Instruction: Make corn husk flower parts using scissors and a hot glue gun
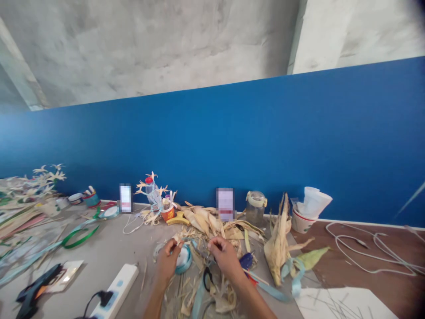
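My left hand is closed in a pinch above the left side of a roll of light blue ribbon. A small pale bit shows at its fingertips, too small to name. Apart from it, on the right, my right hand also has thumb and fingers pressed together; what they hold, if anything, cannot be made out. Black-handled scissors lie between my forearms among dried corn husk scraps. Just beyond my hands is a heap of pale husks. A dark blue tool lies right of my right hand.
A power strip and a black glue gun lie at left. Along the blue partition stand a bottle with husk flowers, a lidded jar and a paper cup. White cables curl at right.
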A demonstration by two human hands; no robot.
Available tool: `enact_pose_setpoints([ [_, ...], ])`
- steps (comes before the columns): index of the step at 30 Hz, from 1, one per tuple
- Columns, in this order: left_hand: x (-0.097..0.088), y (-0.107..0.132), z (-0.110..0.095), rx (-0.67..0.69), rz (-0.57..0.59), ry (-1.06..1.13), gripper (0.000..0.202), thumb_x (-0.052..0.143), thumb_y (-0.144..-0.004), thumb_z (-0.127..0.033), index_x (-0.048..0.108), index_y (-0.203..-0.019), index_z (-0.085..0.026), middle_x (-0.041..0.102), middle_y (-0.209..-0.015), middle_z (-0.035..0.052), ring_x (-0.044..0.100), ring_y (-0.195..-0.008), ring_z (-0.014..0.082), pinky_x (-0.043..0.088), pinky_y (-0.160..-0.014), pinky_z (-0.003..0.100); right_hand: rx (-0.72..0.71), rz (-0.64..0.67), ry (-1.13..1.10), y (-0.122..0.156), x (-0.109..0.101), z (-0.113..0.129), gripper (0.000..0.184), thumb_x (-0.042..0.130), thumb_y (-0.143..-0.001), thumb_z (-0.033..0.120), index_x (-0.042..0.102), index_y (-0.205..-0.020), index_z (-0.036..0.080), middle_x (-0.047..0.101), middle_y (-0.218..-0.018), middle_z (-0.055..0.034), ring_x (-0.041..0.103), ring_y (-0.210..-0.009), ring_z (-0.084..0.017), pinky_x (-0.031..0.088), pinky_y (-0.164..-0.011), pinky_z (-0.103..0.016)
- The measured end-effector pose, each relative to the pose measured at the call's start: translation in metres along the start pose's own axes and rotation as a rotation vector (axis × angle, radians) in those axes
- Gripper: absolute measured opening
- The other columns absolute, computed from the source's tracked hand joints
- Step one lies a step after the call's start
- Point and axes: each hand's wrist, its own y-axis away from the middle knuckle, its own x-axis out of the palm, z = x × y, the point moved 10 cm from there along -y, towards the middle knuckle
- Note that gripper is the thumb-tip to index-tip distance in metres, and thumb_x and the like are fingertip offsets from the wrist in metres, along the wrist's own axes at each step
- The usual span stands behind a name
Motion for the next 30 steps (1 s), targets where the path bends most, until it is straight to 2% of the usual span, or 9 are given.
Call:
enact_pose_setpoints([
  [2,0.008,0.004,-0.006,-0.013,0.037,0.084,0.031,0.065,-0.067,-0.049,0.067,-0.07,-0.019,0.061,-0.06,0.0008,0.049,-0.055,0.0166,0.039,-0.058,0.028,0.032,-0.01,-0.06,0.0,0.002,-0.004,0.018,0.054,-0.063,0.038,0.054,-0.059,0.02,0.043,-0.046,0.0057,0.042,-0.048,-0.012,0.035,-0.047,-0.023],
  [5,0.033,0.017,-0.018,-0.052,0.168,0.232,0.031,0.07,-0.062,-0.048,0.068,-0.068,-0.018,0.065,-0.063,0.0035,0.049,-0.048,0.0148,0.039,-0.052,0.028,0.089,-0.01,-0.15,0.001,0.007,-0.009,0.022,0.055,-0.06,0.043,0.051,-0.058,0.021,0.038,-0.042,0.0081,0.036,-0.04,-0.009,0.031,-0.042,-0.022],
  [9,0.056,0.033,-0.037,-0.063,0.286,0.33,0.031,0.073,-0.06,-0.048,0.069,-0.065,-0.018,0.065,-0.059,0.0041,0.054,-0.051,0.0168,0.042,-0.055,0.029,0.107,-0.002,-0.201,0.004,0.011,-0.004,0.024,0.056,-0.06,0.045,0.05,-0.06,0.021,0.038,-0.043,0.009,0.032,-0.037,-0.007,0.027,-0.039,-0.02],
  [14,0.063,0.043,-0.059,-0.024,0.383,0.305,0.04,0.071,-0.061,-0.057,0.071,-0.064,-0.017,0.063,-0.059,0.0056,0.056,-0.06,0.0206,0.045,-0.063,0.032,0.087,0.036,-0.233,0.011,0.011,0.016,0.02,0.056,-0.063,0.04,0.05,-0.061,0.02,0.039,-0.045,0.0086,0.032,-0.039,-0.007,0.026,-0.04,-0.02],
  [19,0.065,0.05,-0.077,0.084,0.49,0.211,0.04,0.061,-0.072,-0.058,0.074,-0.075,-0.02,0.066,-0.068,0.0081,0.058,-0.071,0.0246,0.045,-0.073,0.035,0.055,0.045,-0.217,0.017,0.008,0.033,0.016,0.055,-0.065,0.036,0.051,-0.062,0.02,0.04,-0.046,0.0077,0.037,-0.044,-0.01,0.029,-0.044,-0.021],
  [22,0.067,0.052,-0.075,0.096,0.506,0.239,0.038,0.06,-0.074,-0.055,0.074,-0.079,-0.02,0.066,-0.069,0.0082,0.059,-0.07,0.024,0.045,-0.071,0.034,0.052,0.039,-0.23,0.017,0.007,0.034,0.016,0.055,-0.065,0.036,0.052,-0.062,0.02,0.04,-0.046,0.0076,0.038,-0.046,-0.01,0.029,-0.044,-0.021],
  [25,0.068,0.051,-0.067,0.061,0.484,0.295,0.038,0.062,-0.073,-0.054,0.072,-0.073,-0.018,0.063,-0.064,0.0064,0.057,-0.062,0.0211,0.045,-0.065,0.033,0.044,0.032,-0.24,0.015,0.004,0.034,0.018,0.057,-0.065,0.037,0.052,-0.063,0.02,0.04,-0.046,0.0081,0.036,-0.044,-0.009,0.027,-0.043,-0.021],
  [28,0.068,0.048,-0.058,0.007,0.443,0.36,0.041,0.066,-0.068,-0.057,0.069,-0.069,-0.016,0.061,-0.06,0.0043,0.055,-0.056,0.0186,0.045,-0.059,0.031,0.047,0.113,-0.3,0.015,0.009,0.034,0.019,0.062,-0.065,0.036,0.054,-0.063,0.018,0.047,-0.051,0.0071,0.033,-0.04,-0.006,0.025,-0.041,-0.019],
  [30,0.069,0.046,-0.054,-0.01,0.431,0.384,0.044,0.067,-0.066,-0.059,0.067,-0.069,-0.015,0.06,-0.058,0.0031,0.054,-0.054,0.0174,0.044,-0.057,0.03,0.06,0.203,-0.391,0.017,0.014,0.037,0.021,0.066,-0.064,0.034,0.055,-0.063,0.017,0.058,-0.064,0.0036,0.034,-0.038,-0.003,0.026,-0.04,-0.018],
])
